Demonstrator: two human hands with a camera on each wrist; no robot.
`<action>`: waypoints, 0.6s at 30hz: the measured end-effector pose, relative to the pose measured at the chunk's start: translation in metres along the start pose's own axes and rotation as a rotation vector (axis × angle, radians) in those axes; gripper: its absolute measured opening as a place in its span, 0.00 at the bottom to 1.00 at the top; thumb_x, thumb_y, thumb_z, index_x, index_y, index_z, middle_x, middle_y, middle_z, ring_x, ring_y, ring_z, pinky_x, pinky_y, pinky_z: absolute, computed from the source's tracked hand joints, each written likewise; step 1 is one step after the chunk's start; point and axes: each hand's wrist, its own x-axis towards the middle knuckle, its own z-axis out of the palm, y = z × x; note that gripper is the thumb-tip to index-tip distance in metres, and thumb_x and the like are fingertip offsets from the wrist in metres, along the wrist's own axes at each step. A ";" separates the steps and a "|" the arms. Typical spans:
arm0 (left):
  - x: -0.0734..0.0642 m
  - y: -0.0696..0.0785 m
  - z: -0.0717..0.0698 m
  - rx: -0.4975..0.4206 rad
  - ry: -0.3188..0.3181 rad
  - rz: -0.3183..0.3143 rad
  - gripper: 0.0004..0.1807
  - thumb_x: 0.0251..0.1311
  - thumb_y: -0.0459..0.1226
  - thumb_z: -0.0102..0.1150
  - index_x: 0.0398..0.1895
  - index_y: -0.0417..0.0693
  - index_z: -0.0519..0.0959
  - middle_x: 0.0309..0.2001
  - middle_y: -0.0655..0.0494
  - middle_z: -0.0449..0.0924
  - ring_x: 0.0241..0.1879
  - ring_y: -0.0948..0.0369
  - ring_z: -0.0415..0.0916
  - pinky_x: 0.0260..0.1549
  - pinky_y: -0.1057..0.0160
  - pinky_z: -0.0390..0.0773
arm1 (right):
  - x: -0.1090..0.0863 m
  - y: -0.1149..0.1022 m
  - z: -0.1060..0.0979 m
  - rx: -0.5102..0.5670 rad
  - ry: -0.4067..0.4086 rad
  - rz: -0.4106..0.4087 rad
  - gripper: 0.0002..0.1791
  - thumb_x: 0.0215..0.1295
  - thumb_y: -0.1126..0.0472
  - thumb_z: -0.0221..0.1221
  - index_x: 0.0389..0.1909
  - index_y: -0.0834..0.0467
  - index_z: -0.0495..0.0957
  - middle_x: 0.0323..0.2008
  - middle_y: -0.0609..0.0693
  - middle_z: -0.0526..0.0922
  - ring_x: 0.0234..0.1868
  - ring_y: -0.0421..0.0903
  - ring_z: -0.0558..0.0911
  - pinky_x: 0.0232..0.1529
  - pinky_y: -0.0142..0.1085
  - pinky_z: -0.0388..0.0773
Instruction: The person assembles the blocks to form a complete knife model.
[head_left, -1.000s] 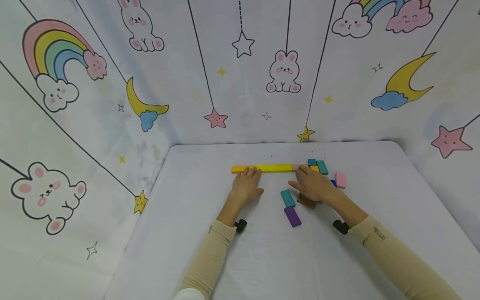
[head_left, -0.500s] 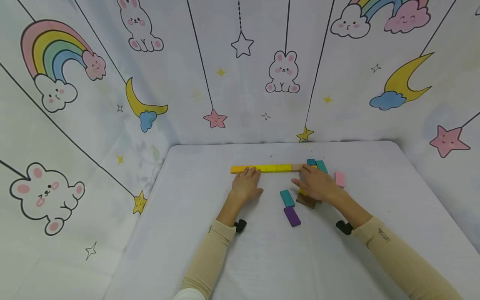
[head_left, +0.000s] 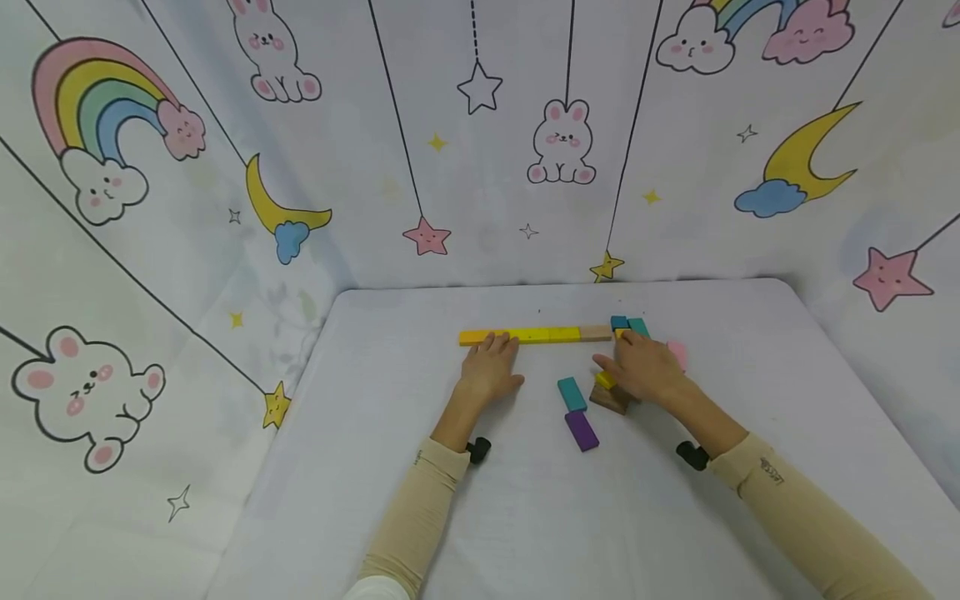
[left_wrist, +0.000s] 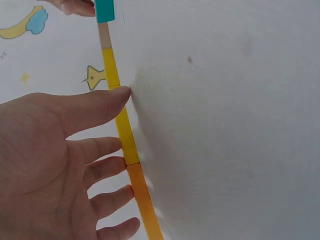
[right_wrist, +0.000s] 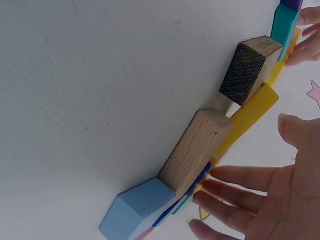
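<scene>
In the head view, my left hand (head_left: 491,371) rests its fingertips against a straight row of blocks. The row runs from an orange block (head_left: 480,337) through yellow blocks (head_left: 558,334) to a plain wood block (head_left: 596,332). The left wrist view shows these fingers extended, touching the row's edge. My right hand (head_left: 648,367) reaches over the loose blocks right of the row, its fingertips near a small orange-yellow block (head_left: 621,333). In the right wrist view its fingers look loosely extended beside a yellow block (right_wrist: 250,117) and a wooden block (right_wrist: 195,147); whether they touch any block is unclear.
Behind the right hand are a blue block (head_left: 618,322) and a green block (head_left: 638,327), with a pink block (head_left: 677,354) to the right. Nearer lie a brown block (head_left: 607,397), a teal block (head_left: 572,394) and a purple block (head_left: 582,431). A printed cloth wall closes the back.
The right hand has drawn right, off the plain wood block, uncovering its end and more of the yellow and brown blocks below. The left hand stays on the row.
</scene>
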 end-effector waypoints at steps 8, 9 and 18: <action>0.001 0.000 0.000 0.003 0.001 -0.004 0.42 0.72 0.54 0.61 0.83 0.52 0.58 0.82 0.53 0.54 0.82 0.50 0.47 0.79 0.44 0.53 | 0.000 0.000 -0.003 -0.047 -0.011 0.000 0.37 0.81 0.38 0.47 0.48 0.70 0.85 0.66 0.73 0.74 0.67 0.71 0.74 0.67 0.66 0.69; 0.001 0.000 0.001 0.005 0.001 -0.005 0.42 0.72 0.54 0.61 0.83 0.52 0.58 0.82 0.53 0.54 0.82 0.50 0.47 0.79 0.44 0.53 | 0.000 0.001 -0.004 -0.055 -0.017 -0.001 0.37 0.82 0.38 0.46 0.41 0.68 0.87 0.66 0.73 0.74 0.66 0.71 0.75 0.66 0.66 0.69; 0.002 0.000 0.001 0.005 0.005 0.002 0.42 0.72 0.53 0.61 0.83 0.51 0.59 0.82 0.52 0.55 0.82 0.49 0.48 0.78 0.44 0.54 | 0.002 0.005 -0.002 -0.007 -0.065 0.016 0.40 0.81 0.36 0.45 0.10 0.55 0.74 0.67 0.76 0.72 0.46 0.67 0.85 0.19 0.36 0.74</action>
